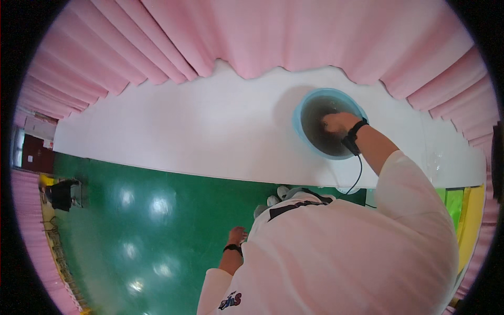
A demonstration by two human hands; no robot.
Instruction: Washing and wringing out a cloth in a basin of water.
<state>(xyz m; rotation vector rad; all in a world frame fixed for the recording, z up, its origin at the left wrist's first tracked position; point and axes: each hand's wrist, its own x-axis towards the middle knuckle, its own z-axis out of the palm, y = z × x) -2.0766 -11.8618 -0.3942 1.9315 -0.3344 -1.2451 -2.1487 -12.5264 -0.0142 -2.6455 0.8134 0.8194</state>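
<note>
A round light-blue basin [298, 126] stands on the white table, holding dark, greyish-brown water [316, 137]. My right hand [338, 124] reaches down into it from the right, closed, with its fingertips at the water. What those fingers hold, if anything, is hidden. A black strap with a small box [352, 137] sits on that wrist, and a thin black cable hangs from it over the table's front edge. My left hand [238, 235] hangs low at my side above the floor, its fingers loosely bent and nothing visible in it. It wears a dark wristband.
The long white table [210, 131] curves across the view, with pink curtains [294, 37] along its back. Green floor [147, 231] lies in front. A dark-clothed person [60, 194] is far left. Yellow and green panels [458, 207] stand at the right below the table edge.
</note>
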